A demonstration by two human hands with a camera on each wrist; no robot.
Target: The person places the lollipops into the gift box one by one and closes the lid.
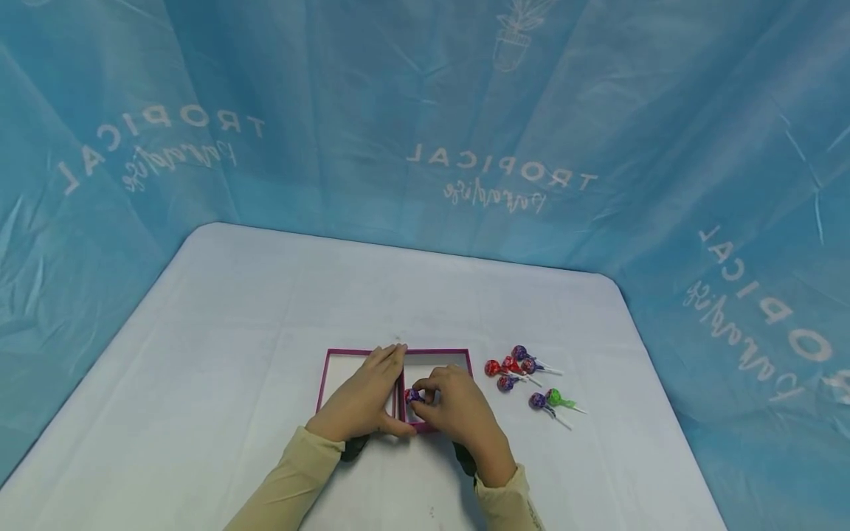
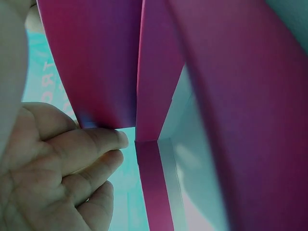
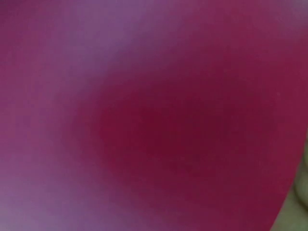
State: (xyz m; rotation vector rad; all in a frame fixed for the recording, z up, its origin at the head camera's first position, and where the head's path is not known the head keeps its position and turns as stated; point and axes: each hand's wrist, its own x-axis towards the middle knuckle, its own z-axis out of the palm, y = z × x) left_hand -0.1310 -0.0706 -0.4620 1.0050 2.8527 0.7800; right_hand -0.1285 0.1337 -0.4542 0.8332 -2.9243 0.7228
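Observation:
Two shallow magenta-edged box halves (image 1: 438, 352) with pale insides sit side by side. My left hand (image 1: 367, 391) spans them near the inner walls, thumb at the front edge and fingers at the back. In the left wrist view, the fingertips of this hand (image 2: 62, 163) touch the end of a magenta wall (image 2: 96, 62). Inside the right half, my right hand (image 1: 454, 405) pinches a purple-wrapped lollipop (image 1: 413, 396) between thumb and fingers; its stick is hidden. A blurred magenta wall (image 3: 159, 125) fills most of the right wrist view.
Right of the box lie several loose lollipops: purple ones such as this lollipop (image 1: 537, 400), red ones such as this lollipop (image 1: 492, 367), and a green lollipop (image 1: 555, 397). A white cloth covers the table (image 1: 319, 287). Blue printed curtains (image 1: 372, 133) surround it.

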